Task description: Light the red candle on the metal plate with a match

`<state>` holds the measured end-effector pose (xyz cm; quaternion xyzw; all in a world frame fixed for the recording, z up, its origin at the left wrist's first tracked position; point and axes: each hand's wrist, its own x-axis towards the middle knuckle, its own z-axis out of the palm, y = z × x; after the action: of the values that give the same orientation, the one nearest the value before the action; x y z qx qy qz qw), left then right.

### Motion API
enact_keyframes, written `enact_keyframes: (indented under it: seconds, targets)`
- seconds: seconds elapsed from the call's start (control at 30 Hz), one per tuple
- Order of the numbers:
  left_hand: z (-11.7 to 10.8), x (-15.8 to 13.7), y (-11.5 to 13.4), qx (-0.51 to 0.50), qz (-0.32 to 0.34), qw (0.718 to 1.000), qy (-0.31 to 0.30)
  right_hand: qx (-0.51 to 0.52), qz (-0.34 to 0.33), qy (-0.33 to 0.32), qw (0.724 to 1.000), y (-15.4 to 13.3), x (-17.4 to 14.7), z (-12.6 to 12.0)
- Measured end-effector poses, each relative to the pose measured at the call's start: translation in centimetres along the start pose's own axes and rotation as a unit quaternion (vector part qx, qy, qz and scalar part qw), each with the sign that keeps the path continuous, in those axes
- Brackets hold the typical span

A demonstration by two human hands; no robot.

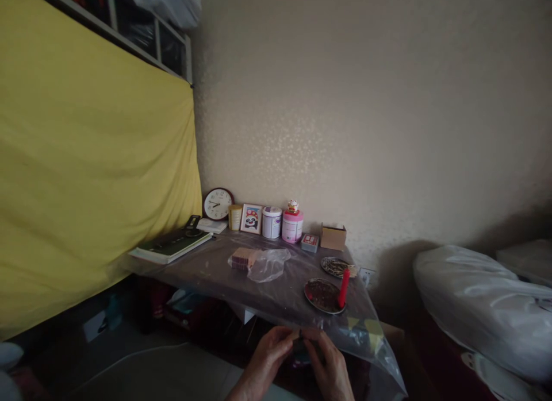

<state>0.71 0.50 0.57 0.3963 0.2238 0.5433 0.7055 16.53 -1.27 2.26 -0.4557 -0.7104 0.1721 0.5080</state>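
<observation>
My left hand (268, 355) and my right hand (326, 358) meet just off the table's front edge, fingers closed around a small tan and dark thing (298, 335). It looks like a little box, but the fingers cover most of it. Beyond my hands, a red candle (344, 288) stands upright at the right rim of a dark round plate (321, 295). Behind that lies a second metal plate (334, 265) with many thin sticks on it. Mid-table, a brown block of small boxes (242, 258) rests beside crumpled clear plastic wrap (269, 265).
Along the wall stand a clock (218, 204), a framed panda picture (251, 218), a white tin (272, 223), a pink tin (292, 226) and a cardboard box (333, 238). A dark book (172, 245) lies left. Clear plastic sheeting (297, 309) covers the table. A yellow curtain (99, 159) hangs left.
</observation>
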Motion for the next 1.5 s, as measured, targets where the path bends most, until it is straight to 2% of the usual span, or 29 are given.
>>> enact_keyframes:
  seconds: [0.47, 0.77, 1.13, 1.5]
  targets:
    - [-0.3, 0.1, -0.5, 0.006, -0.006, 1.0, 0.019, 0.035, 0.071, 0.033, 0.996, 0.6, -0.1, 0.3]
    - [-0.6, 0.2, -0.7, 0.026, -0.034, 0.999, 0.016, 0.021, 0.04, 0.048, 0.998, 1.6, -0.1, 0.8]
    - [-0.4, 0.2, -0.5, 0.005, -0.044, 0.998, 0.035, -0.002, 0.051, 0.021, 0.998, 2.4, -0.4, 0.9]
    - [-0.2, 0.1, -0.1, -0.008, -0.054, 0.997, 0.057, -0.012, 0.046, 0.026, 0.999, 2.2, -0.1, 0.6]
